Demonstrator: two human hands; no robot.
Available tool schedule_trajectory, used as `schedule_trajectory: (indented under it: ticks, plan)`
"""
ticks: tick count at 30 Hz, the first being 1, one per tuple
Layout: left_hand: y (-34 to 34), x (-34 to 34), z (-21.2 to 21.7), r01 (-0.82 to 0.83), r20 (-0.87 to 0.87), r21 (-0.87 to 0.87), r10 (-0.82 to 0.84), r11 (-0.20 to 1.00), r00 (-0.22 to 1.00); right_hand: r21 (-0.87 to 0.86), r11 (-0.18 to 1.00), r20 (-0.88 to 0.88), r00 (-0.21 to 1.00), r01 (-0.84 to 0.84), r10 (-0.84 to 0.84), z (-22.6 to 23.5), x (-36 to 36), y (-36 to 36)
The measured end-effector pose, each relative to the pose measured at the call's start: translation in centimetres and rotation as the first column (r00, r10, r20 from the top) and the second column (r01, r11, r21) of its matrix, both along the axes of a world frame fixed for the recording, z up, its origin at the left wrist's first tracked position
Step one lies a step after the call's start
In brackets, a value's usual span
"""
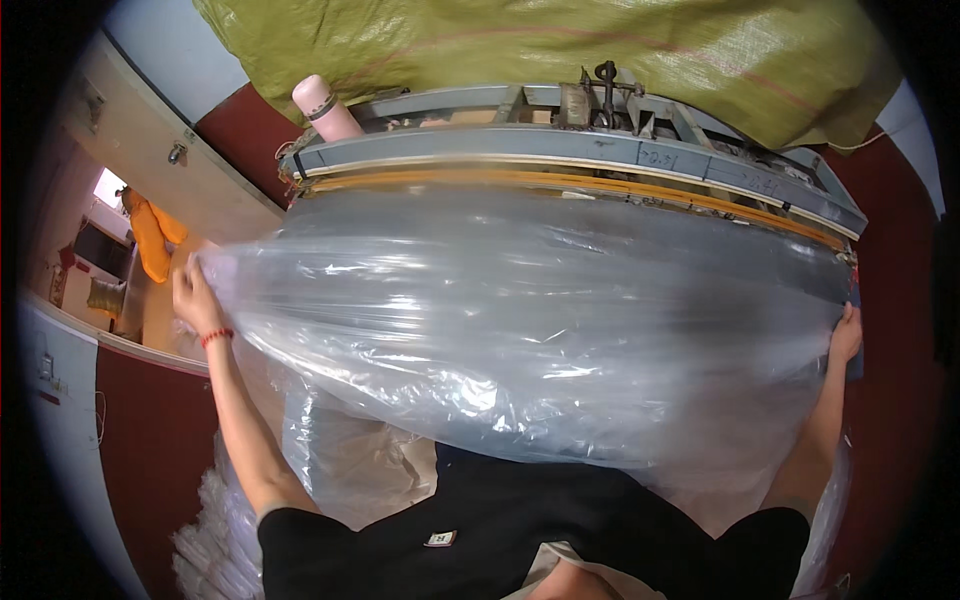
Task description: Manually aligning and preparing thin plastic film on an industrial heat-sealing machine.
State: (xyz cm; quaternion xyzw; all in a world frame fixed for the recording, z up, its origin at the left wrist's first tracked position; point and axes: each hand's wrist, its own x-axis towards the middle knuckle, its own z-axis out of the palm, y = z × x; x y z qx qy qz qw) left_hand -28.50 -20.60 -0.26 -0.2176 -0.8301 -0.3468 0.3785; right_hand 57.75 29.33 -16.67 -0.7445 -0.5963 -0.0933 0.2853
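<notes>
Plastic sheet: a wide clear plastic sheet (540, 330) is stretched across the middle of the frame, from left edge to right edge, wrinkled and glossy.
Person's torso: a black shirt (520, 540) fills the lower centre, right under the sheet's near edge.
Left hand: the left hand (192, 297) is raised at mid-left, arm reaching up from the lower left, a red cord at the wrist; its fingers are pinched closed on the sheet's left corner.
Right hand: the right hand (846, 335) sits at the far right edge, forearm rising from the lower right; its fingers curl around the sheet's right border and hold it.
Edges: the sheet's near edge sags toward the torso; its far edge runs close along the machine's long bar.
Loose plastic: more clear plastic (340, 460) hangs and piles at lower left, below the sheet.
Machine: a long grey-blue metal frame (600, 150) with a yellow strip spans the upper middle.
Bottle: a pink bottle (325, 108) stands at the frame's left end.
Sack: a green woven sack (560, 50) lies across the top.
Room: dark red walls flank both sides; an orange cloth (150, 240) hangs at upper left.
</notes>
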Motion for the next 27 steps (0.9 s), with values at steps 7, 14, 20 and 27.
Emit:
schedule_trajectory:
  ticks: [7, 14, 20, 27]
  plan:
    - [12.3, 9.1, 2.2, 0.363, -0.318, -0.436, -0.519, 0.823, 0.794, 0.017, 0.998, -0.003, 0.998, 0.055, -0.055, -0.4, 2.0, 0.5]
    - [12.8, 12.0, -11.7, 0.792, 0.445, -0.526, -0.694, 0.309, 0.566, 0.028, 1.0, -0.045, 0.999, 0.014, -0.012, -0.3, 1.0, 0.4]
    - [14.6, 11.9, -11.0, 0.729, 0.406, -0.588, -0.651, 0.351, 0.641, 0.026, 1.0, -0.066, 0.998, -0.013, 0.015, -0.3, 1.2, 0.1]
    - [18.7, 10.7, -11.7, 0.669, 0.298, -0.611, -0.66, 0.423, 0.689, 0.143, 0.969, -0.347, 0.906, -0.203, 0.241, -4.0, 10.3, 3.6]
